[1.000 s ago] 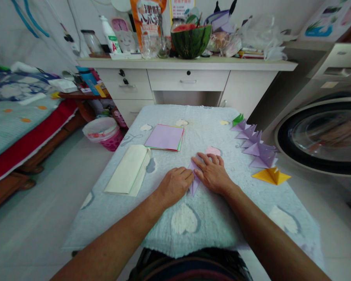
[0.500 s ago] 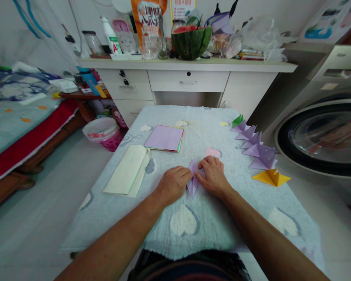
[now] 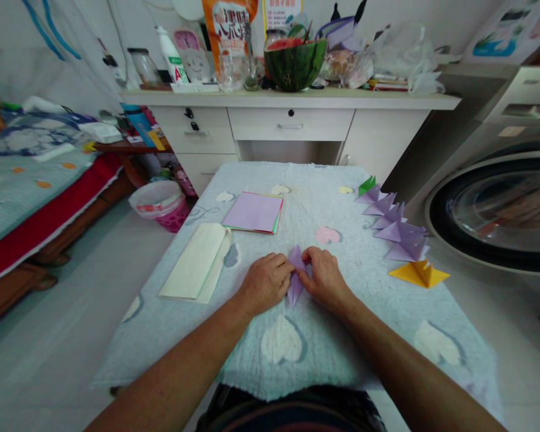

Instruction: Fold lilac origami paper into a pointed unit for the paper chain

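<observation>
A narrow folded piece of purple paper lies on the cloth-covered table in front of me, pointed at its top and bottom. My left hand grips its left side with curled fingers. On the right side, my right hand holds it between thumb and forefinger near the middle. Both hands' fingertips are close together over the paper and partly hide it. A stack of square coloured sheets, purple on top, lies beyond my left hand.
Pale folded paper lies at the table's left. Along the right edge stand several folded purple pieces, a green one and an orange one. Behind is a white desk bearing a cut watermelon.
My right hand has shifted slightly down and left on the paper, and its fingers have drawn in. The purple paper has tilted slightly. My left hand has barely moved.
</observation>
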Motion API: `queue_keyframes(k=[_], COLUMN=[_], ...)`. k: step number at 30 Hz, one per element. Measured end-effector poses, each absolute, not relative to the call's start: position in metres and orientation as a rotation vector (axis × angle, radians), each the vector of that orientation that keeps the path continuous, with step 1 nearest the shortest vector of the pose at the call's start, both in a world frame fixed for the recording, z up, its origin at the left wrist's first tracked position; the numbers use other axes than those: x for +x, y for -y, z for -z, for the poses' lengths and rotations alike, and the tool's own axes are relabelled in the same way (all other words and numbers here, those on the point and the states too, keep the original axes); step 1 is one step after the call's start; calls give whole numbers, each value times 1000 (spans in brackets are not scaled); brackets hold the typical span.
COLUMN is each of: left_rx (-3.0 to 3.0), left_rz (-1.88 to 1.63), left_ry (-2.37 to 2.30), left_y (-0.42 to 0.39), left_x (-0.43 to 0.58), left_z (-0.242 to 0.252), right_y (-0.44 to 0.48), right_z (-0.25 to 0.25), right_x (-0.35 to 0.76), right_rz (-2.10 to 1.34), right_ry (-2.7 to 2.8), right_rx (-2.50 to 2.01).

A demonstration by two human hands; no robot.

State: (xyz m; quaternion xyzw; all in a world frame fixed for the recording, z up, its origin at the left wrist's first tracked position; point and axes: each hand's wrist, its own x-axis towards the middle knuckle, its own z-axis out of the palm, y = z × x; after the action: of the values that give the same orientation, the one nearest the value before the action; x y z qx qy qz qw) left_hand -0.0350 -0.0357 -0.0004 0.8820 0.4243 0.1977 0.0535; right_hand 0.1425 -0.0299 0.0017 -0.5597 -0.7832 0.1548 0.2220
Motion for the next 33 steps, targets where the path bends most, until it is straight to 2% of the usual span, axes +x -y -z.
queue_keyframes(k=[5, 10, 19, 25, 30, 33], left_rx=[2573, 2198, 1648, 1277, 1156, 1192], left_rz=[-691, -873, -1004, -1079, -1091, -1051], left_ry=[-1275, -1240, -1213, -1098, -972, -945], left_y=[36, 34, 25, 20, 22, 23], left_x=[-35, -37, -43, -46, -41, -38], left_z=[0, -8, -4, -6, -8, -5], right_y=[30, 32, 37, 31, 30, 29], right_z=[-2, -5, -14, -9, -3, -2], right_x=[140, 142, 146, 149, 147, 146], right_rz=[-710, -996, -993, -639, -997, -1040], right_ry=[1960, 1773, 1982, 1830, 1682, 1659], right_rx=[-1404, -1078, -816, -1027, -1025, -1044])
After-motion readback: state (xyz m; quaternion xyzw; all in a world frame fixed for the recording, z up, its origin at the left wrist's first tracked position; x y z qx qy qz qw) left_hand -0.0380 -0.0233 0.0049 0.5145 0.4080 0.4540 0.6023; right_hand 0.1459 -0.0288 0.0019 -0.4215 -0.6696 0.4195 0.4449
